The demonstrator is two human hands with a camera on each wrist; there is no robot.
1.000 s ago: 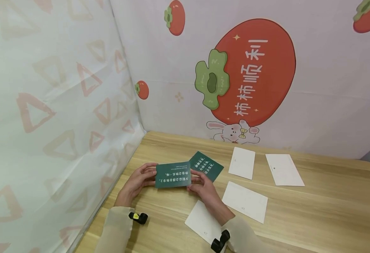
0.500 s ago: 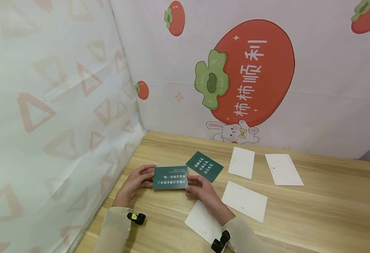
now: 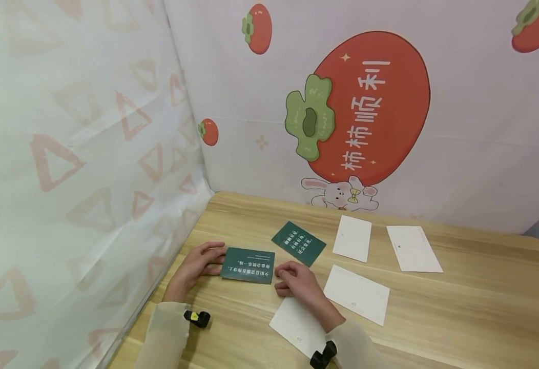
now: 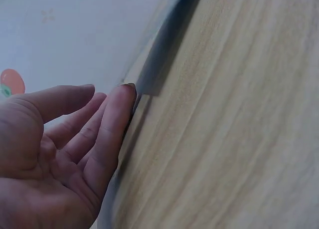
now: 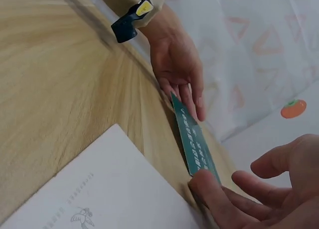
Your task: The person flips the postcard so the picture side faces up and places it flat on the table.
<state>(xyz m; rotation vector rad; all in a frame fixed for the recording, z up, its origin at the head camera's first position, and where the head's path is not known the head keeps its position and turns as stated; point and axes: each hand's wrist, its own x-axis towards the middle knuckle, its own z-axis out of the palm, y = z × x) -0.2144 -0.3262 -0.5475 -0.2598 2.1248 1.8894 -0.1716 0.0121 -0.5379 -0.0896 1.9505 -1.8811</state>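
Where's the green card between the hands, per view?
Head: green card below centre, slightly left, between left hand and right hand.
Left wrist: apparently the dark strip, upper centre, seen nearly edge-on.
Right wrist: green card below and right of centre, steeply foreshortened.
Shared landmark: wooden table.

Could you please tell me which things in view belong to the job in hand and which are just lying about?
Probably in the job:
left hand
right hand
near green card, between the hands

Apparently just lying about:
far green card
four white cards, all apart from the near green card
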